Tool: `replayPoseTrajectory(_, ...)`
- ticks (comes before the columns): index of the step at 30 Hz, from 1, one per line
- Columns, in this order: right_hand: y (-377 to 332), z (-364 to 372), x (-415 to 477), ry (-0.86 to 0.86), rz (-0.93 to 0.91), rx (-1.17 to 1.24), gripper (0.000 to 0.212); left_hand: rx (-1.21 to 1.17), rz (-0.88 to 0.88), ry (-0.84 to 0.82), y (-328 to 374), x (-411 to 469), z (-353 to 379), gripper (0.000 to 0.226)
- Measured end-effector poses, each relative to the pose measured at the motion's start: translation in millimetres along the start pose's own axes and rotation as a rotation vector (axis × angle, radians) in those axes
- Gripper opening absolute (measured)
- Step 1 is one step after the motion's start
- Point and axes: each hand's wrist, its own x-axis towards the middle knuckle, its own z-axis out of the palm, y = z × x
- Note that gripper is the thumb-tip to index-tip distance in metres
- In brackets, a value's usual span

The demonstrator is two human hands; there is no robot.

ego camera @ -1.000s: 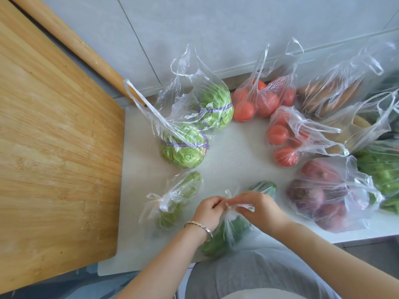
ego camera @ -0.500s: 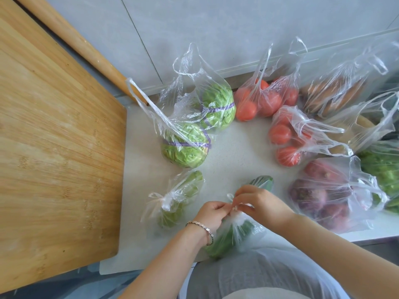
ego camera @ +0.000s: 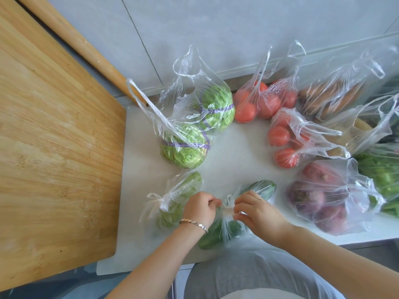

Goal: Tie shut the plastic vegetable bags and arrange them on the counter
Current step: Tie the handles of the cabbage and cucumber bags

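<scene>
A clear plastic bag of cucumbers lies at the counter's front edge. My left hand and my right hand each pinch one twisted handle of that bag, with the bunched knot between them. Just to the left lies a small knotted bag of green vegetables. Behind it stands an open bag of two cabbages. Two open bags of tomatoes sit further back and right.
A large wooden board fills the left side, with a wooden rolling pin against the wall. At the right are open bags of purple onions, carrots and leafy greens. The white counter shows bare between the bags.
My two hands have drawn slightly apart, pulling the cucumber bag's handles tight around the knot. The other bags have not moved.
</scene>
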Motion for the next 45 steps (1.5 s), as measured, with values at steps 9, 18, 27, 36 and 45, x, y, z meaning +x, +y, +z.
replayPoseTrajectory(9, -8.9, -11.7, 26.1, -0.349, 0.128, 0.244, 0.024, 0.190, -0.122, -0.408, -3.1, 16.1, -37.4, 0.018)
replayPoseTrajectory(18, -27.0, -79.2, 141.5, -0.343, 0.208, 0.059, 0.023, -0.255, 0.065, 0.711, 24.9, 54.0, -121.2, 0.052)
replayPoseTrajectory(27, 3.6, -104.9, 292.9, -0.054, 0.321, -0.147, 0.039, -0.639, 0.145, 0.647, 55.9, 87.5, -161.6, 0.018)
replayPoseTrajectory(36, -3.6, -65.7, 336.4, -0.238, 0.212, -0.321, 0.036, -0.751, 0.179, 0.665, 42.4, 95.6, -187.0, 0.029)
replayPoseTrajectory(45, -52.9, -123.9, 268.4, 0.222, 0.174, 0.142, 0.045, -1.055, 0.148, 0.692, 20.2, 69.1, -189.3, 0.039)
